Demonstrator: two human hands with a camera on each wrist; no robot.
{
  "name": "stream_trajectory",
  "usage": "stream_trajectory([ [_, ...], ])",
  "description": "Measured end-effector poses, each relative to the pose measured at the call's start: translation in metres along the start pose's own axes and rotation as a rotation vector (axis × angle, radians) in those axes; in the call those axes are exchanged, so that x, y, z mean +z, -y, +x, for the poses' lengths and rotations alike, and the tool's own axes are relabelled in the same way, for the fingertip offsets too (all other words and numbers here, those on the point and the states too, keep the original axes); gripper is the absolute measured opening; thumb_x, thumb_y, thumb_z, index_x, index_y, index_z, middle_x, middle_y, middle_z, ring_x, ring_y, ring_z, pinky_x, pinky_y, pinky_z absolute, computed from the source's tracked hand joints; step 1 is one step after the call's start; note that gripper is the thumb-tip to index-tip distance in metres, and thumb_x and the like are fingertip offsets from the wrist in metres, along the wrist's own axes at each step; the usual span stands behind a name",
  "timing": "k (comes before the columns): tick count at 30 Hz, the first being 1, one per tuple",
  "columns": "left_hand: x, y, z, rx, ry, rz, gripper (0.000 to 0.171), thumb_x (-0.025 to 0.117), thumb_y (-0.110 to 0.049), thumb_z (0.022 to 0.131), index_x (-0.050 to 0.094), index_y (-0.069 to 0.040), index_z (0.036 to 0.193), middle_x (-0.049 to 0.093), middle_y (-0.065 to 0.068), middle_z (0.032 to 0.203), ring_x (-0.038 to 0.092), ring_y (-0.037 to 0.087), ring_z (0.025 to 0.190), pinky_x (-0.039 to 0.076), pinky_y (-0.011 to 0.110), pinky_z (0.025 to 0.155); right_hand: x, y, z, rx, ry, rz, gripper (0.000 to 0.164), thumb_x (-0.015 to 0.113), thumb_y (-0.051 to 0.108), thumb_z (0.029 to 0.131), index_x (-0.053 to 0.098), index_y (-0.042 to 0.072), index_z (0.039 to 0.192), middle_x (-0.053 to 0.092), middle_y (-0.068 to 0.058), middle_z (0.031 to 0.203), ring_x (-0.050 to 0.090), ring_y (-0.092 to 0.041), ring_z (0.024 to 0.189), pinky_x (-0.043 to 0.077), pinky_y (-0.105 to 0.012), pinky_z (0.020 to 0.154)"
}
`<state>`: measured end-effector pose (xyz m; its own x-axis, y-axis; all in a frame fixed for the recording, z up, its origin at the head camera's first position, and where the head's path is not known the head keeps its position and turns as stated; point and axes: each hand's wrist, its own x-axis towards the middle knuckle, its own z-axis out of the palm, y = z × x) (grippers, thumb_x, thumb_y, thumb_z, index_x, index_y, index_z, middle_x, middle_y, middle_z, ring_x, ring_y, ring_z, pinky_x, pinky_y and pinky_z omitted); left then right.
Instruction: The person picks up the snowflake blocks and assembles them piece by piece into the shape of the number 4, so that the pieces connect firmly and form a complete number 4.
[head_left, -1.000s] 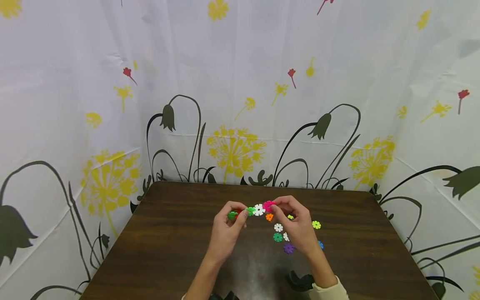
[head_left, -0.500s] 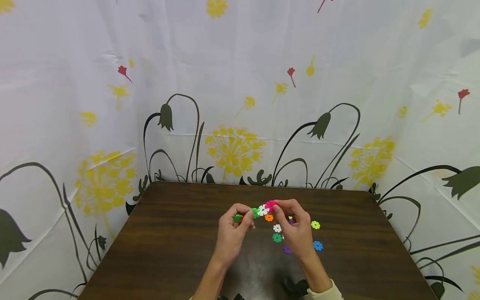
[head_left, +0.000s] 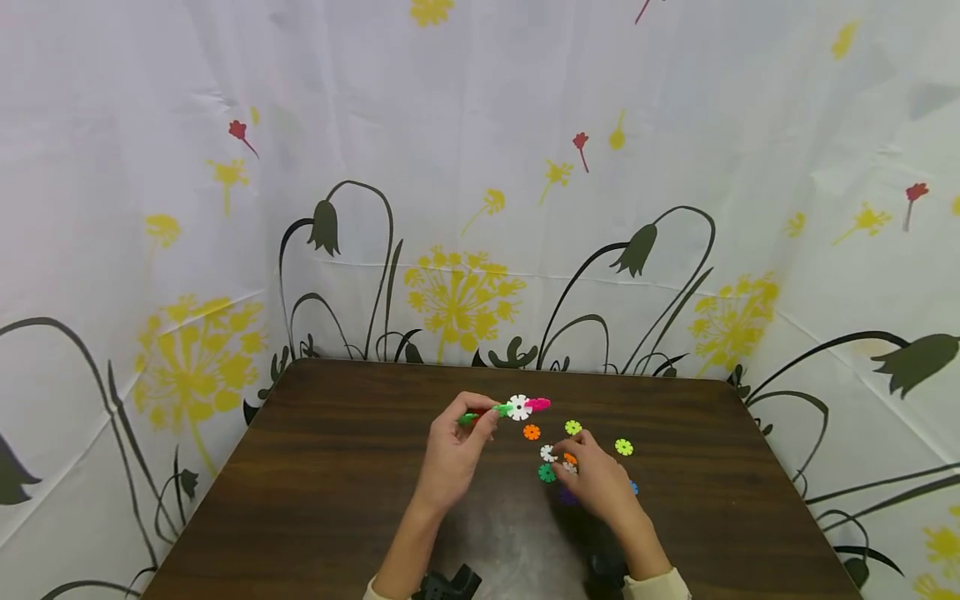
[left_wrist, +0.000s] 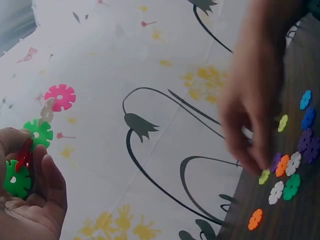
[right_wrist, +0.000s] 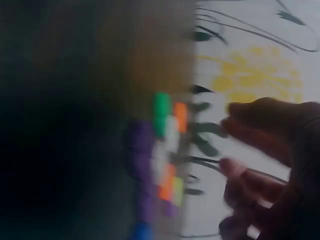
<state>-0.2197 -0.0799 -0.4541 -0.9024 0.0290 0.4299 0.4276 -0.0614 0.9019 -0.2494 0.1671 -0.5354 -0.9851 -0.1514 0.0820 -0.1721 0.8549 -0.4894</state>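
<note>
My left hand (head_left: 452,454) pinches a short chain of notched plastic snowflake discs, held up above the table. In the left wrist view the chain runs from a green disc (left_wrist: 18,181) through a red disc (left_wrist: 24,156) and another green disc (left_wrist: 45,136) to a white one and a pink disc (left_wrist: 67,100) at its free end. Over a group of loose discs hovers my right hand (head_left: 602,482), fingers loosely bent and parted. The right wrist view, though blurred, has nothing between thumb and fingers. Near that hand lie a white disc (head_left: 545,448) and a green disc (head_left: 543,477).
On the brown table (head_left: 337,467) more loose discs lie around the right hand, among them an orange disc (head_left: 528,436), a yellow-green disc (head_left: 624,442) and a blue disc (left_wrist: 309,120). A flower-printed curtain (head_left: 465,125) hangs behind the table.
My right hand has let go of the pink disc and moved down over the loose discs. The left hand keeps the chain, whose pink end now sticks out free.
</note>
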Motion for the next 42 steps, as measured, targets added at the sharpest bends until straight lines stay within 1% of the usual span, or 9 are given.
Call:
stream_trajectory([
  [4,0.002,-0.001,-0.001,0.02,0.018,-0.006,0.008,0.07,-0.009,0.105,0.071,-0.007,0.113,0.063,0.009,0.1,0.058,0.01,0.082,0.053,0.021,0.072,0.019,-0.011,0.0,0.093,0.036,-0.06,0.03,0.085,0.047,0.091,0.075,0.023,0.106,0.061,-0.003,0.111,0.06,-0.02,0.07,0.049,-0.041,0.058],
  [9,0.003,-0.002,-0.004,0.009,0.021,-0.013,0.008,0.069,-0.009,0.105,0.07,-0.006,0.112,0.065,0.011,0.105,0.059,0.01,0.086,0.052,0.019,0.074,0.031,-0.007,0.001,0.176,-0.002,-0.035,0.041,0.087,0.049,0.087,0.07,0.018,0.109,0.057,-0.009,0.112,0.065,-0.029,0.075,0.051,-0.049,0.062],
  [14,0.002,-0.004,-0.007,-0.031,0.017,0.01,0.008,0.07,-0.01,0.105,0.071,-0.007,0.112,0.067,0.012,0.107,0.062,0.014,0.089,0.054,0.02,0.078,0.037,-0.005,0.001,0.212,-0.014,0.007,0.036,0.086,0.04,0.09,0.066,0.016,0.108,0.054,-0.008,0.108,0.064,-0.029,0.074,0.048,-0.047,0.062],
  [20,0.0,-0.005,-0.009,-0.032,0.007,0.04,0.009,0.071,-0.012,0.105,0.071,-0.009,0.113,0.067,0.008,0.107,0.06,0.012,0.087,0.053,0.021,0.075,0.037,-0.008,0.0,0.222,0.0,0.071,0.032,0.083,0.031,0.094,0.059,0.018,0.109,0.058,-0.001,0.097,0.06,-0.023,0.077,0.044,-0.043,0.065],
  [26,-0.004,-0.006,-0.012,-0.049,-0.011,0.057,0.009,0.071,-0.012,0.105,0.07,-0.01,0.113,0.063,0.006,0.103,0.056,0.011,0.084,0.049,0.021,0.072,0.03,-0.007,-0.003,0.208,-0.011,0.141,0.02,0.076,0.031,0.1,0.06,0.019,0.102,0.063,0.002,0.091,0.057,-0.019,0.077,0.042,-0.039,0.065],
  [29,-0.007,-0.006,-0.013,-0.059,-0.018,0.08,0.009,0.071,-0.013,0.105,0.069,-0.01,0.113,0.063,0.006,0.103,0.056,0.011,0.084,0.048,0.021,0.072,0.021,-0.003,-0.003,0.169,-0.05,0.256,0.02,0.07,0.034,0.106,0.061,0.017,0.099,0.062,0.001,0.089,0.054,-0.016,0.076,0.041,-0.034,0.066],
  [33,-0.01,-0.005,-0.013,-0.068,-0.023,0.121,0.008,0.071,-0.016,0.106,0.069,-0.013,0.114,0.063,0.004,0.102,0.055,0.011,0.081,0.046,0.021,0.069,-0.001,0.012,-0.003,0.084,-0.086,0.551,0.029,0.061,0.033,0.111,0.063,0.009,0.095,0.062,-0.01,0.085,0.051,-0.013,0.069,0.042,-0.028,0.063],
  [36,-0.012,-0.004,-0.013,-0.068,-0.03,0.137,0.008,0.071,-0.017,0.106,0.07,-0.014,0.113,0.063,0.004,0.101,0.054,0.011,0.079,0.045,0.021,0.066,-0.02,0.028,-0.004,0.031,-0.091,0.749,0.038,0.057,0.034,0.113,0.062,0.002,0.094,0.059,-0.018,0.082,0.045,-0.011,0.064,0.039,-0.025,0.058],
  [42,-0.015,-0.002,-0.012,-0.066,-0.029,0.174,0.009,0.072,-0.019,0.105,0.07,-0.016,0.113,0.066,0.005,0.104,0.059,0.013,0.083,0.048,0.022,0.068,-0.046,0.053,-0.009,-0.037,-0.112,0.92,0.043,0.056,0.036,0.114,0.058,-0.002,0.097,0.051,-0.013,0.077,0.04,-0.01,0.063,0.034,-0.023,0.055],
])
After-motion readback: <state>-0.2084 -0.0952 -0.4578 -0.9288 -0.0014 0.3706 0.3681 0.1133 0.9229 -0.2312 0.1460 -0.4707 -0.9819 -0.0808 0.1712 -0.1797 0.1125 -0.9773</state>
